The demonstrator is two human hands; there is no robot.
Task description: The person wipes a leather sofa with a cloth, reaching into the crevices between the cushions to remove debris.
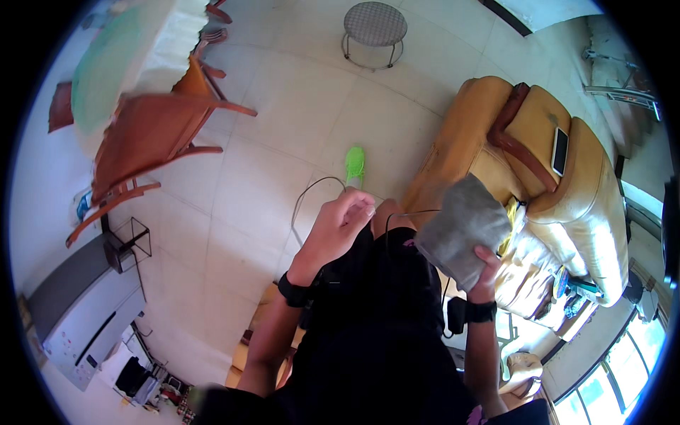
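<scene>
A grey cloth (463, 228), flat and perhaps folded, is held in my right hand (486, 271), with the thumb on its face and the other fingers hidden behind it. My left hand (342, 223) is raised in front of my lap, its fingers curled in loosely; nothing shows in it, though the inside of the curl is partly hidden. A thin dark cable (295, 210) loops beside the left hand, and another stretch of cable (404, 214) runs towards the cloth. Both wrists wear black bands.
Tan leather sofas with brown wooden armrests (499, 135) stand at the right, a phone (560, 151) lying on one. A round stool (375, 25) is ahead. At the left are a wooden chair (154, 133), a covered table (159, 48) and a refrigerator (90, 319).
</scene>
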